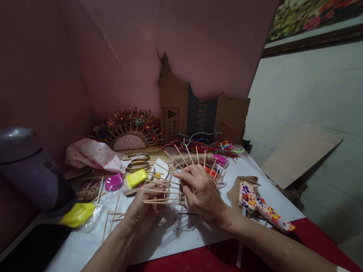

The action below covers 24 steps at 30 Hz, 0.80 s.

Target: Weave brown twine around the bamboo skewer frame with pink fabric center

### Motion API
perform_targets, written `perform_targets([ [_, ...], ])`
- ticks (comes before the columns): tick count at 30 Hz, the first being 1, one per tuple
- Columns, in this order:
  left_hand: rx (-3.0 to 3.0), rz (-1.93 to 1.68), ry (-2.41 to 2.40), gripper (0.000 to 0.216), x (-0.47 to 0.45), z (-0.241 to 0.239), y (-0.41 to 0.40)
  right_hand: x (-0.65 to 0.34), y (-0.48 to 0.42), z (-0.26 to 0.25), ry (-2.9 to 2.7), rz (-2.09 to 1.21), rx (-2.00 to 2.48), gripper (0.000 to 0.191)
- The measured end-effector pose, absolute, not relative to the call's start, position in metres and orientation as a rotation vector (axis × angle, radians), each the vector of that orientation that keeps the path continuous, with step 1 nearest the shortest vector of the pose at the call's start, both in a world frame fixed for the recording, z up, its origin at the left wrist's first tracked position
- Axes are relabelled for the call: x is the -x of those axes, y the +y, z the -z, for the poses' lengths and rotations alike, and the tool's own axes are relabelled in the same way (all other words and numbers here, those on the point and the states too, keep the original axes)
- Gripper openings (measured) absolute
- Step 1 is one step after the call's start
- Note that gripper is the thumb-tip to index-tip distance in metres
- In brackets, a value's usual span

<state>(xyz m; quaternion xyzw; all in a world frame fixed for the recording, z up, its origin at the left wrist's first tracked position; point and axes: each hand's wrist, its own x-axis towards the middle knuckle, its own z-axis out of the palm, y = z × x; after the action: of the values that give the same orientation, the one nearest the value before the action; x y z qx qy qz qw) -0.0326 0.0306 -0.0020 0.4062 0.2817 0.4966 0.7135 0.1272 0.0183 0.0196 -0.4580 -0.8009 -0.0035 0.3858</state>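
Between my hands is a stick frame (173,193), a fan-like piece made of thin wooden sticks that point outward to the left and up. My left hand (147,209) grips its left side from below, with some fingers hidden behind the sticks. From above, my right hand (201,193) closes on the right side, thumb and forefinger pinched near the sticks' inner ends. A roll of twine (192,159) lies just behind my right hand. Beyond my left hand sit a yellow clay pack (136,178) and scissors (138,162).
A flower-patterned glue gun (265,210) rests on torn cardboard at the right. Loose sticks (113,216), a purple clay pack (113,182) and a purple bottle (31,173) are on the left. Behind stand a decorated stick fan (127,133) and a cardboard piece (174,95).
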Motion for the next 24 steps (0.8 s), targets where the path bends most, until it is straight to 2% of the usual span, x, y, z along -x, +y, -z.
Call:
perform_targets([
  [8,-0.899,-1.095,0.654,0.005,0.032,-0.003,0.028,-0.126,0.007,-0.020,-2.061,-0.033,1.069,0.021],
  [24,-0.875,-1.106,0.624,0.007,0.034,0.001,0.029,-0.123,0.006,-0.017,-2.093,-0.104,1.020,0.027],
])
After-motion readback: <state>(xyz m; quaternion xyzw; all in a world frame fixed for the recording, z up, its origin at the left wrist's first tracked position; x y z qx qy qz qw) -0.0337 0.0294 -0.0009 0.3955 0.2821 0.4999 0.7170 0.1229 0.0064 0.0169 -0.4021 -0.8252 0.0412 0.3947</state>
